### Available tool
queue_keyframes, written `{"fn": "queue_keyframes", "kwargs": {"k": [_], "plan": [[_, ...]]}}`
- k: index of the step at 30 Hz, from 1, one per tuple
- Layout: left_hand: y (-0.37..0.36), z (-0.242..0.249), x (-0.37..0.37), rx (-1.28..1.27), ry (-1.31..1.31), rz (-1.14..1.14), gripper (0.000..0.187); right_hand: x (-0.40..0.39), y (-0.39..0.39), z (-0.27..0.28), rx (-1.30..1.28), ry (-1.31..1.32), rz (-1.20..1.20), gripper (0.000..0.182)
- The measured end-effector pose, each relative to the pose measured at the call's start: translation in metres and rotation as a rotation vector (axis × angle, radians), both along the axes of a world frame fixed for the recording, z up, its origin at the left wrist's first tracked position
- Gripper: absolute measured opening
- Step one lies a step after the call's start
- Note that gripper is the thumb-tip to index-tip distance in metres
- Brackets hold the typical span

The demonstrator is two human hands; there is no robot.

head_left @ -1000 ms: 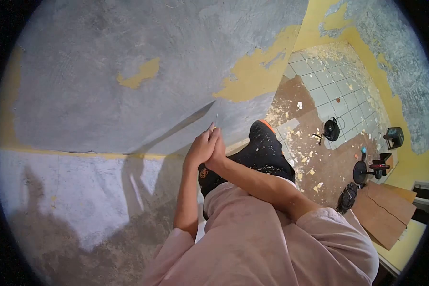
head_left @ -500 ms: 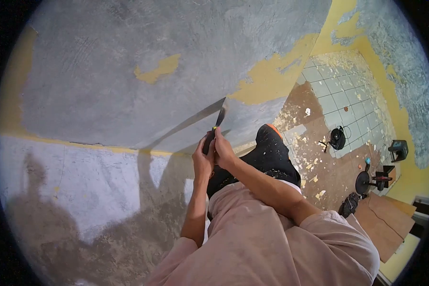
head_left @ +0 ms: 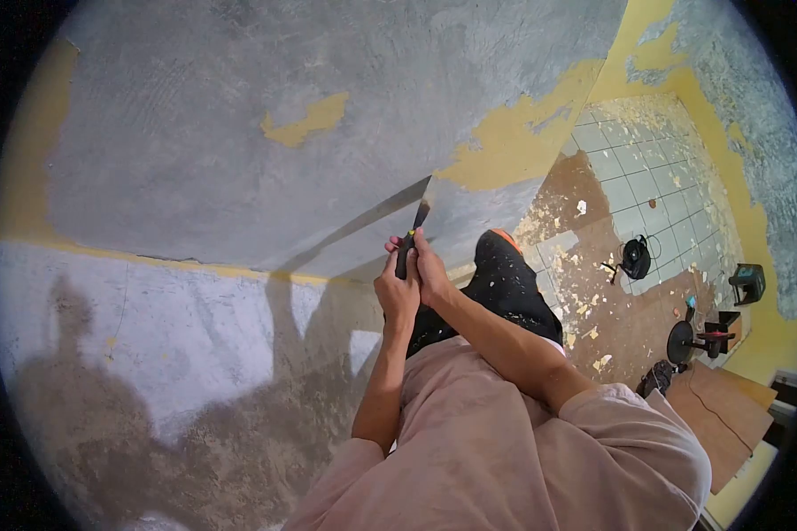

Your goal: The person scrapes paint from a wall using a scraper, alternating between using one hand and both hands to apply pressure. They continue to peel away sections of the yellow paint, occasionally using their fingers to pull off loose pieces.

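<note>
Scraper (head_left: 422,212) has its dark handle clamped between the left hand (head_left: 399,290) and right hand (head_left: 431,270), held together, its blade pointing up to the lower left corner of a yellow paint patch (head_left: 514,146) on the grey wall (head_left: 212,177). A dark-trousered leg (head_left: 507,288) just beside them covers part of the floor (head_left: 607,305). Scattered paint flakes (head_left: 582,207), a black cabled object (head_left: 636,258) and a brown board (head_left: 704,442) with a cord (head_left: 719,420) across it lie well apart from the scraper.
</note>
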State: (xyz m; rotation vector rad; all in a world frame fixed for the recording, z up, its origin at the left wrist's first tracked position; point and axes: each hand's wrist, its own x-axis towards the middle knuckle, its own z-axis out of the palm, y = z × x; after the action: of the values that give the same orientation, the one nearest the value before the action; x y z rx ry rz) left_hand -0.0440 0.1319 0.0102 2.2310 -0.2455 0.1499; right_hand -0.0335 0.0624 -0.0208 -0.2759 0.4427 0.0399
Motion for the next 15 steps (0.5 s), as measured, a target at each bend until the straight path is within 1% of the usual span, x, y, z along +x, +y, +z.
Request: {"fn": "queue_keyframes", "kwargs": {"k": [3,5,7,9,10,11,13,14,15], "plan": [[-0.003,-0.002,0.002,0.012,0.046,0.004,0.034,-0.006,-0.003,-0.002,-0.071,0.001,0.024,0.051],[-0.001,0.008,0.004,0.098,0.032,-0.061,0.033,-0.007,-0.002,-0.001,-0.021,-0.032,0.014,0.051],[0.001,0.015,0.01,0.112,0.067,-0.054,0.033,-0.003,0.0,0.003,-0.042,-0.04,0.012,0.053],[0.0,0.023,0.02,0.101,-0.012,-0.156,0.034,0.001,-0.001,0.009,-0.055,-0.052,0.007,0.055],[-0.009,0.036,0.023,0.166,0.041,-0.177,0.033,0.003,-0.006,0.014,-0.02,-0.046,-0.058,0.056],[-0.024,0.035,0.033,0.157,0.042,-0.174,0.033,0.004,-0.015,0.019,0.011,-0.041,-0.127,0.058],[-0.06,0.025,0.041,0.308,-0.129,-0.335,0.036,0.005,-0.051,-0.011,0.056,-0.465,-0.151,0.057],[-0.072,0.021,0.033,0.296,-0.091,-0.343,0.035,0.005,-0.072,-0.025,0.081,-0.438,-0.17,0.055],[-0.084,0.021,0.029,0.281,-0.061,-0.352,0.034,-0.012,-0.075,0.011,0.018,-0.291,-0.251,0.049]]}}
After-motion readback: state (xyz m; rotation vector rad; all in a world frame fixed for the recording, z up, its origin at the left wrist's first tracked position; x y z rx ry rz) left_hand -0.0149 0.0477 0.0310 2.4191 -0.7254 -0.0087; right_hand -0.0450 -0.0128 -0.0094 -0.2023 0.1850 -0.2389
